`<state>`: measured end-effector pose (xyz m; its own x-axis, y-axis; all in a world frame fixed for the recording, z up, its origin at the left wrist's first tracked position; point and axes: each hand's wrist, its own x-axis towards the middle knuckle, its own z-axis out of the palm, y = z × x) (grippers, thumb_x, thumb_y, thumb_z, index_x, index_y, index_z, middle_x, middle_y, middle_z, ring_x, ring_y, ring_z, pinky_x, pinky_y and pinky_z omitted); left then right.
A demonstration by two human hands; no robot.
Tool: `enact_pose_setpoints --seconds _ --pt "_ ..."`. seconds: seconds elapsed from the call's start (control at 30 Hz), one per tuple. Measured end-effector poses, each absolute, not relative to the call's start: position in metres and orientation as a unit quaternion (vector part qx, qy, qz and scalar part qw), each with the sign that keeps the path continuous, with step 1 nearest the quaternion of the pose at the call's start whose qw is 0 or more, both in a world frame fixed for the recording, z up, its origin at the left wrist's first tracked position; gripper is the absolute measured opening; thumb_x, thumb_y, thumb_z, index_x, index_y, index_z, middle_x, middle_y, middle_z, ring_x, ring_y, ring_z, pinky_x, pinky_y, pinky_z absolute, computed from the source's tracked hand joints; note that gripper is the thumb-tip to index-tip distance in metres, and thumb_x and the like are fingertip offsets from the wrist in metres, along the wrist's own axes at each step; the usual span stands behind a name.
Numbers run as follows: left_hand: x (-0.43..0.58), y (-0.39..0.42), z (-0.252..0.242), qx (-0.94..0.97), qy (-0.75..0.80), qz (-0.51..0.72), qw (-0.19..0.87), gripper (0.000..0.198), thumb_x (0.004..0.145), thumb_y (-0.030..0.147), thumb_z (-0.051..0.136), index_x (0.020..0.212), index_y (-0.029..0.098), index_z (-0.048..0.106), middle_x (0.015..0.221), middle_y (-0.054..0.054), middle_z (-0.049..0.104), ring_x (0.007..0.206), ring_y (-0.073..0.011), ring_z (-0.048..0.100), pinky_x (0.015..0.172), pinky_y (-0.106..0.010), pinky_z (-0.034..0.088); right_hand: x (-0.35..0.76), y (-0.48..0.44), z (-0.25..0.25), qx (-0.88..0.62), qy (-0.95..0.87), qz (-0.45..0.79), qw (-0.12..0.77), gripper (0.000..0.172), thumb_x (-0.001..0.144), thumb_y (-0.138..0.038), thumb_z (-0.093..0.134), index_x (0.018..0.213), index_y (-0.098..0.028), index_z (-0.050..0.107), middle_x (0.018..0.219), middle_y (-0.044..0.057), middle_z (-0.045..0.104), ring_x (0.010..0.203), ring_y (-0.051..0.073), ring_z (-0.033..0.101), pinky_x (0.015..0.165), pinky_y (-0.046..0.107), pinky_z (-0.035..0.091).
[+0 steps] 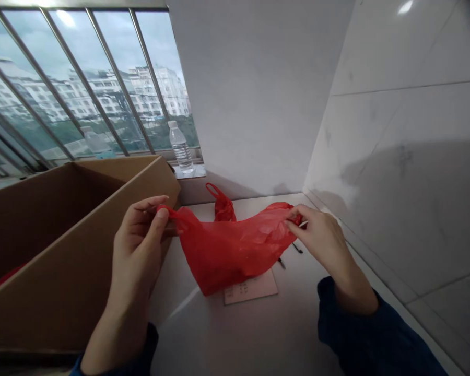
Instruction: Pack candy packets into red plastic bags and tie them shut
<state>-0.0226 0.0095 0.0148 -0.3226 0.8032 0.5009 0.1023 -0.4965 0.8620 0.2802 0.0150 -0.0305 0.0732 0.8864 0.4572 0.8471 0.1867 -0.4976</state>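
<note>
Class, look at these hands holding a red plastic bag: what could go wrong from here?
1. The see-through red plastic bag is held between left grip and right grip; pulling too hard might tear it.
2. It partly hides the flat pinkish rectangular item and might drag it if lowered.
3. The brown cardboard box, near the left grip, might tip the clear plastic bottle by its right corner if nudged.

Blocked at left by the cardboard box (82, 256), at right by the tiled wall (407, 167) — passable over the near tabletop (235, 337), obstructed farther back by the stretched red bag (235, 248) and the bundle (223, 208) behind it.
</note>
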Motion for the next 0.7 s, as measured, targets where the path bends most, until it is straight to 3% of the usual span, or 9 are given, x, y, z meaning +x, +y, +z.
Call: enact_pose_setpoints --seconds 0.1,0.17,0.3,0.4,0.47,0.53,0.63,0.7 --pt "-0.017 0.008 0.022 0.519 0.41 0.702 0.264 0.034 0.078 0.016 0.077 0.109 0.025 0.066 0.091 0.004 0.061 0.077 -0.0068 0.06 0.07 -0.015 0.056 0.281 0.013 -0.026 -0.577 -0.657 0.104 0.475 0.023 0.088 -0.034 0.061 0.109 -0.023 0.058 0.081 0.0 0.075 0.069 0.018 0.068 0.064 0.029 0.046" --pt "-0.015 0.008 0.026 0.533 0.415 0.697 0.239 0.035 0.08 0.016 0.075 0.111 0.027 0.064 0.095 0.003 0.061 0.087 -0.0098 0.06 0.073 -0.017 0.056 0.286 0.012 -0.025 -0.578 -0.642 0.105 0.492 0.028 0.089 -0.036 0.06 0.113 -0.022 0.057 0.08 0.001 0.075 0.069 0.019 0.068 0.066 0.03 0.046" --pt "-0.011 0.01 0.031 0.567 0.433 0.675 0.189 0.031 0.089 0.024 0.066 0.118 0.032 0.061 0.106 0.003 0.062 0.1 -0.0146 0.061 0.076 -0.022 0.056 0.3 0.009 -0.022 -0.572 -0.66 0.149 0.463 0.017 0.088 -0.039 0.063 0.085 -0.022 0.063 0.072 0.0 0.07 0.066 0.018 0.064 0.063 0.029 0.045" --pt "-0.007 0.01 0.035 0.591 0.436 0.661 0.157 0.032 0.089 0.027 0.067 0.12 0.03 0.061 0.102 0.003 0.064 0.091 -0.0138 0.063 0.07 -0.021 0.054 0.298 0.008 -0.018 -0.494 -0.67 0.239 0.5 0.025 0.086 -0.043 0.066 0.076 -0.021 0.059 0.079 0.001 0.068 0.073 0.017 0.063 0.065 0.028 0.047" --pt "-0.002 0.009 0.037 0.634 0.432 0.628 0.13 0.031 0.088 0.028 0.068 0.119 0.028 0.064 0.098 0.001 0.065 0.084 -0.0134 0.064 0.067 -0.022 0.054 0.283 0.008 -0.017 -0.409 -0.647 0.318 0.559 0.025 0.089 -0.043 0.062 0.078 -0.022 0.057 0.093 0.003 0.069 0.087 0.018 0.064 0.076 0.03 0.05" --pt "0.006 0.007 0.039 0.699 0.422 0.568 0.108 0.029 0.088 0.028 0.069 0.118 0.027 0.066 0.096 0.0 0.066 0.082 -0.0132 0.064 0.067 -0.022 0.054 0.261 0.009 -0.018 -0.308 -0.586 0.426 0.616 0.024 0.095 -0.041 0.054 0.08 -0.023 0.056 0.091 0.002 0.068 0.092 0.018 0.065 0.086 0.034 0.051" --pt "0.019 0.006 0.039 0.779 0.394 0.478 0.097 0.029 0.09 0.026 0.067 0.119 0.026 0.066 0.096 0.0 0.067 0.081 -0.0121 0.065 0.067 -0.02 0.054 0.225 0.011 -0.023 -0.202 -0.482 0.548 0.653 0.031 0.097 -0.041 0.052 0.073 -0.023 0.05 0.066 -0.004 0.056 0.074 0.014 0.063 0.088 0.035 0.053" --pt "0.026 0.006 0.036 0.805 0.37 0.452 0.1 0.029 0.091 0.026 0.066 0.12 0.024 0.065 0.095 -0.001 0.068 0.081 -0.0117 0.064 0.066 -0.019 0.053 0.211 0.011 -0.027 -0.193 -0.453 0.573 0.656 0.029 0.096 -0.042 0.055 0.075 -0.022 0.054 0.069 -0.005 0.056 0.065 0.011 0.058 0.086 0.034 0.054"
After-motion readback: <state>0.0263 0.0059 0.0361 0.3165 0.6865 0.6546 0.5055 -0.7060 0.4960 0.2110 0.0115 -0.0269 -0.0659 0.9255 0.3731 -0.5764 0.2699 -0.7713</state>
